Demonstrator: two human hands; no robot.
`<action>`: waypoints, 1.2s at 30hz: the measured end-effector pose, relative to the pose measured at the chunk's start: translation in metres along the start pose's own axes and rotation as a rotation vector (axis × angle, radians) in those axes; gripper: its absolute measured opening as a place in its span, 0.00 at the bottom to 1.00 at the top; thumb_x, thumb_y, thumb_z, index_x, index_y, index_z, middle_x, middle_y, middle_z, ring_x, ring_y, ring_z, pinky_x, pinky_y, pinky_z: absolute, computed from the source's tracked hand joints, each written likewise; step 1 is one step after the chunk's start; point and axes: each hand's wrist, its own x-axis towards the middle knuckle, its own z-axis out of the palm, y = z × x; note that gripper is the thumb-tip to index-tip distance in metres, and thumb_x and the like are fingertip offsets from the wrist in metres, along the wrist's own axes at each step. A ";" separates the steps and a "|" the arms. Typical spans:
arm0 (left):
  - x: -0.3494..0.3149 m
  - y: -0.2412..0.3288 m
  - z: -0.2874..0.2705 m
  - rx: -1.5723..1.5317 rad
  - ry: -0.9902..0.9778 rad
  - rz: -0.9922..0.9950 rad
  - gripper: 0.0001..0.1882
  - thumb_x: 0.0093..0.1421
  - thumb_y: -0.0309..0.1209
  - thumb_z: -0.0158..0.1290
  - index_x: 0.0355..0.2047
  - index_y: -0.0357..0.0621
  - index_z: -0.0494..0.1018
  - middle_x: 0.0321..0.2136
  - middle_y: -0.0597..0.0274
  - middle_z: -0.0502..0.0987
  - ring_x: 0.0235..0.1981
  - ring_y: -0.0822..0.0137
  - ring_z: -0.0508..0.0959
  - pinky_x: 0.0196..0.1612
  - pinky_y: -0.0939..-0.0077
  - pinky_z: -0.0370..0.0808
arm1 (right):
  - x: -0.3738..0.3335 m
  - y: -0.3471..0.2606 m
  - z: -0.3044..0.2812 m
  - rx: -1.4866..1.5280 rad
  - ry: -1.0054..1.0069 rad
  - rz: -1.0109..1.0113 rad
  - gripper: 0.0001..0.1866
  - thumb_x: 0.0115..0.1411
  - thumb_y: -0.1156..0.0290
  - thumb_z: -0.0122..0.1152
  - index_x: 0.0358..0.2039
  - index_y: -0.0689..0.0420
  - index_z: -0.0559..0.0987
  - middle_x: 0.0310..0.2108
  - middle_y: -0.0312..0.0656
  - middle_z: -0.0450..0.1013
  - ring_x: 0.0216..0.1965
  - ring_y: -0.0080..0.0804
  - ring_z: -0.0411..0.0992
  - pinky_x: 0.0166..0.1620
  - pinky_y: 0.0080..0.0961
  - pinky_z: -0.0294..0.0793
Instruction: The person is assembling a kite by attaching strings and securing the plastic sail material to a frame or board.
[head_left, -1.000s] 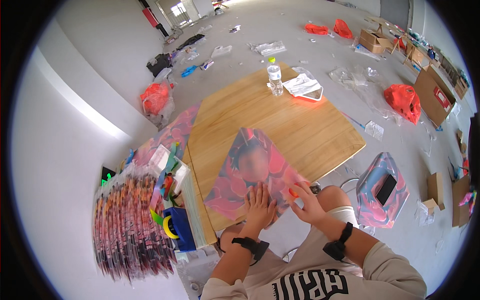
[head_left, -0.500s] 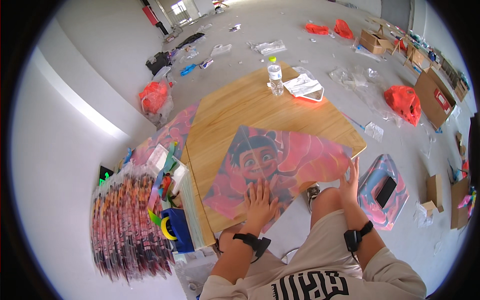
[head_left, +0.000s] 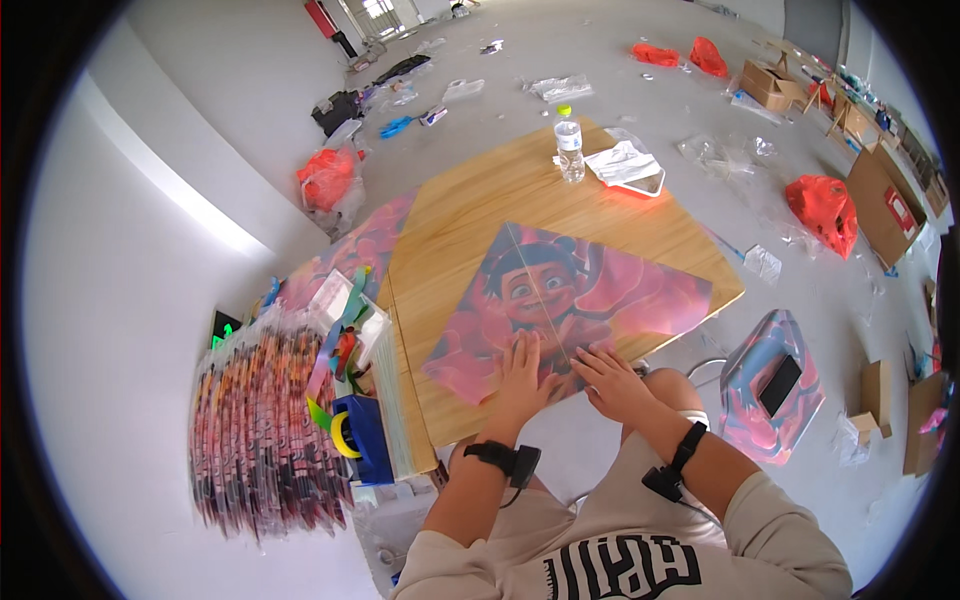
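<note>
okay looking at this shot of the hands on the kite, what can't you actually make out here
Head view, the only one:
- Kite: its near tip is hidden under the left hand and right hand.
- Water bottle: too small to tell how full.
- Stack of packaged kites: prints smeared by fisheye bending.
- Cardboard boxes: contents cut off at the rim.

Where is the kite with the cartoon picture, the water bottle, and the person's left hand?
kite [head_left: 600, 290]: head view, on its pink printed sheet.
water bottle [head_left: 570, 152]: head view, on its clear body.
left hand [head_left: 522, 375]: head view, on the back of the hand.
</note>
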 end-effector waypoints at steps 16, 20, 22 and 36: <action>-0.085 -0.121 -0.062 0.606 0.147 -0.214 0.40 0.64 0.44 0.59 0.75 0.52 0.63 0.75 0.49 0.60 0.78 0.42 0.54 0.78 0.38 0.46 | -0.004 -0.007 0.016 -0.012 -0.030 0.077 0.34 0.59 0.73 0.63 0.68 0.52 0.72 0.75 0.46 0.61 0.78 0.50 0.53 0.79 0.55 0.47; -0.115 -0.139 -0.066 0.721 0.117 -0.411 0.40 0.65 0.50 0.57 0.74 0.52 0.64 0.73 0.45 0.63 0.76 0.39 0.59 0.77 0.34 0.46 | -0.003 -0.008 0.016 -0.018 -0.033 0.072 0.35 0.59 0.73 0.63 0.68 0.52 0.71 0.75 0.45 0.61 0.78 0.49 0.53 0.79 0.55 0.47; -0.124 -0.131 -0.068 0.744 0.086 -0.426 0.38 0.65 0.52 0.56 0.71 0.50 0.69 0.71 0.43 0.67 0.73 0.38 0.63 0.76 0.31 0.47 | -0.003 -0.007 0.017 -0.009 -0.031 0.069 0.35 0.59 0.73 0.63 0.69 0.52 0.71 0.75 0.45 0.61 0.78 0.48 0.53 0.79 0.55 0.47; -0.025 0.046 -0.017 0.325 0.124 0.333 0.32 0.69 0.44 0.55 0.70 0.46 0.67 0.65 0.43 0.71 0.65 0.39 0.71 0.67 0.41 0.68 | -0.004 0.000 0.016 -0.040 0.011 0.029 0.34 0.56 0.72 0.66 0.65 0.54 0.74 0.73 0.45 0.64 0.76 0.48 0.57 0.77 0.52 0.52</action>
